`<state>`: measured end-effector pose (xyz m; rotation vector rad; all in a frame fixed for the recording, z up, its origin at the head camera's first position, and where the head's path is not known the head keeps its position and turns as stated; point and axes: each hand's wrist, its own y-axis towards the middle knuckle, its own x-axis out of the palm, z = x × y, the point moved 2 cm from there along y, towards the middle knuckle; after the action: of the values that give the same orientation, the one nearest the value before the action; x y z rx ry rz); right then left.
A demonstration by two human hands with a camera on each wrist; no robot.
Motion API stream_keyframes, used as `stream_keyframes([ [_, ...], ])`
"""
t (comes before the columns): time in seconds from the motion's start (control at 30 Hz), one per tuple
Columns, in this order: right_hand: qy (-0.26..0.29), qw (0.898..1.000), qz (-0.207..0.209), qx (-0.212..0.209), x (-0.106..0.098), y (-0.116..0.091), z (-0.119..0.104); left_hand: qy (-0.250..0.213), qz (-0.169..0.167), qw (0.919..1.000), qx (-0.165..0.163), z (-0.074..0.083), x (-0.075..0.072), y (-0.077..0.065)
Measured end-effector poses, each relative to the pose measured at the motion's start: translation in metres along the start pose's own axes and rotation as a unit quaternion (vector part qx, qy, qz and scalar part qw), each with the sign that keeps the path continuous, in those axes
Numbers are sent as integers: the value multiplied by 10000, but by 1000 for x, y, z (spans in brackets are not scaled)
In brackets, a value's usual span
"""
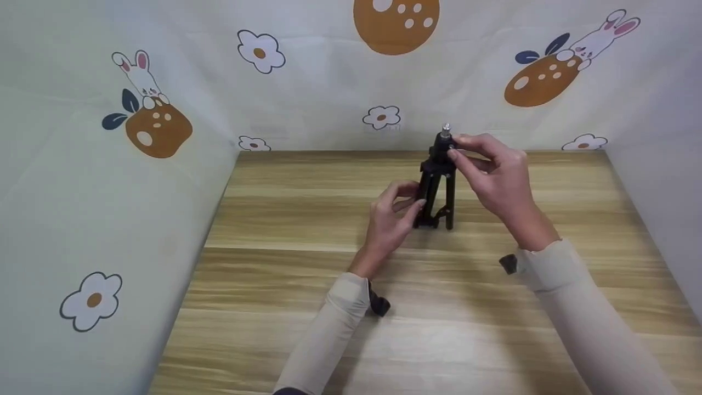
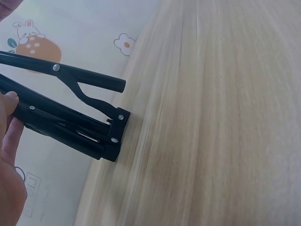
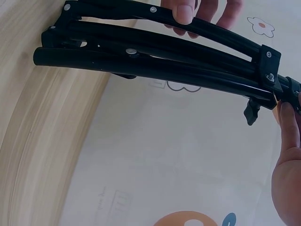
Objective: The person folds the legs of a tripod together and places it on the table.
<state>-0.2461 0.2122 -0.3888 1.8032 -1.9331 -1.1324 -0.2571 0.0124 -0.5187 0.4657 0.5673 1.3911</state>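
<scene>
A black tripod (image 1: pixel 434 189) with a silver stud on top stands upright over the wooden table, its legs mostly folded together. My left hand (image 1: pixel 388 219) grips one leg between thumb and fingers, as the right wrist view also shows. Up at the neck, my right hand (image 1: pixel 502 175) pinches the dark top section below the stud with thumb and forefinger. One leg (image 2: pixel 89 76) is spread a little from the others on its hinged brace in the left wrist view. A small black knob (image 3: pixel 252 112) sticks out under the collar.
The wood-grain table (image 1: pixel 274 285) lies below both forearms. Behind it and at the sides hangs a pale sheet (image 1: pixel 318 93) printed with rabbits, oranges and flowers. Black mounts (image 1: pixel 379 305) are strapped at the sleeve cuffs.
</scene>
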Motion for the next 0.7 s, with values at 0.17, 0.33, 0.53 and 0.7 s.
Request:
stream_keyframes([
  [0.17,-4,10000,52,18,0,-1,0,25,-16,10000,-42,0,1,0],
  [0.33,20,9999,133,88,2,-1,-3,97,-22,9999,-23,0,2,0],
  [0.53,59,9999,132,74,3,-1,-2,140,3,9999,1,-1,3,0],
  [0.7,153,9998,76,74,2,-1,0,75,-33,10000,5,-2,4,0],
])
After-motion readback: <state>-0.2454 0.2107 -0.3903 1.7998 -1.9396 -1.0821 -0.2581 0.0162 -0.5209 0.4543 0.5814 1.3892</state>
